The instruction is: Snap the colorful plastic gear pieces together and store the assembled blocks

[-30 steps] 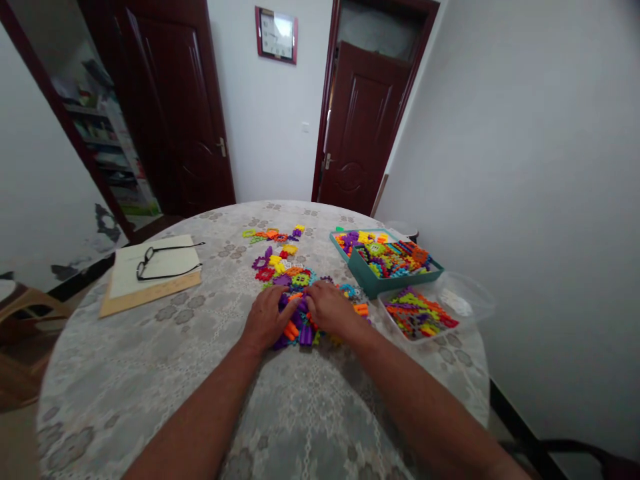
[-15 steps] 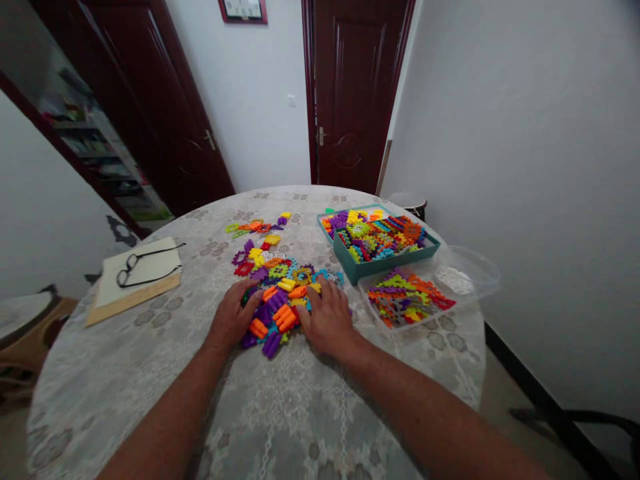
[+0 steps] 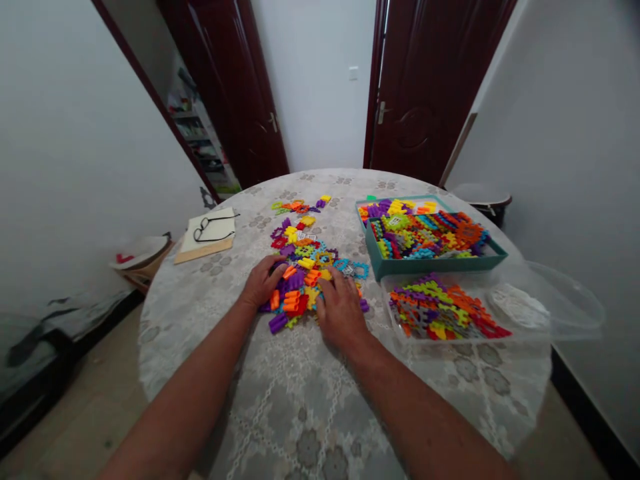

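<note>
A heap of colourful plastic building pieces (image 3: 295,303), mostly purple, orange and yellow, lies on the table in front of me. My left hand (image 3: 263,283) rests against the heap's left side, thumb stretched over the pieces and the other fingers partly hidden. On the right side, my right hand (image 3: 343,310) lies palm down with fingers spread, its fingertips touching yellow and orange pieces. Neither hand lifts a piece. Behind the heap, gear-like rings and other flat pieces (image 3: 305,250) spread away from me, with a small cluster (image 3: 295,207) farther back.
At right stand a teal box (image 3: 440,267) full of pieces and a clear plastic container (image 3: 400,330) with more pieces and a white bundle (image 3: 520,307). Black glasses (image 3: 215,230) lie on paper (image 3: 193,248) at left. A patterned cloth (image 3: 280,400) covers the round table.
My view has turned, so the table and everything on it sit farther right in the picture. Both hands stay at the heap, where some orange pieces have shifted near my left hand.
</note>
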Demonstrator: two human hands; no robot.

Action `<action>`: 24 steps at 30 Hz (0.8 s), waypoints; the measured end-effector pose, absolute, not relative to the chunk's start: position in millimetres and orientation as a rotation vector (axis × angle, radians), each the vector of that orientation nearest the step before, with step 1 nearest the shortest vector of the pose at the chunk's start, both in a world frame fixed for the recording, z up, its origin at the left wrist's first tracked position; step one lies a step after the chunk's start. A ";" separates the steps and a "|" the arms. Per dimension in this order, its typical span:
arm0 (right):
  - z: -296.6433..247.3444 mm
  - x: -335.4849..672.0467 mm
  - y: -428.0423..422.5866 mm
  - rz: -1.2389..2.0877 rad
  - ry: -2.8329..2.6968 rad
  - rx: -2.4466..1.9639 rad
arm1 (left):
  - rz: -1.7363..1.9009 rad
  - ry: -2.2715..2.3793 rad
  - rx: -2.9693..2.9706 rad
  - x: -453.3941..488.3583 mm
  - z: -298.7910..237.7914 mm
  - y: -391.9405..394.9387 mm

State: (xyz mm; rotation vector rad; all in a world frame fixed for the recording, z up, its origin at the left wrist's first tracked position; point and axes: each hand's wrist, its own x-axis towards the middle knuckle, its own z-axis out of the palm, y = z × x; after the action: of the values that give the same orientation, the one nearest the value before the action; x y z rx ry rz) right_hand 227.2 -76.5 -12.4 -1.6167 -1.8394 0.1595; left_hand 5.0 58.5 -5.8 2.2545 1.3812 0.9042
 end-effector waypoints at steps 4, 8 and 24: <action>-11.5 229.2 -76.6 0.120 -1.830 -1.623 | 0.943 1.420 2.219 9.4 -2.9 57.2; -6.8 224.6 -84.7 0.098 -1.907 -1.523 | 0.970 1.389 2.196 6.0 6.3 51.3; -10.6 219.7 -77.1 0.026 -2.016 -1.547 | 0.786 1.155 2.521 5.5 -18.0 3.6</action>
State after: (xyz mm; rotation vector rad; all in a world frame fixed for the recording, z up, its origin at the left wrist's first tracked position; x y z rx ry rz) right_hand 219.7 -77.1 -10.6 -1.5472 -2.0165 0.0265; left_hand 5.5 3.6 -18.0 2.5207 1.1553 0.7863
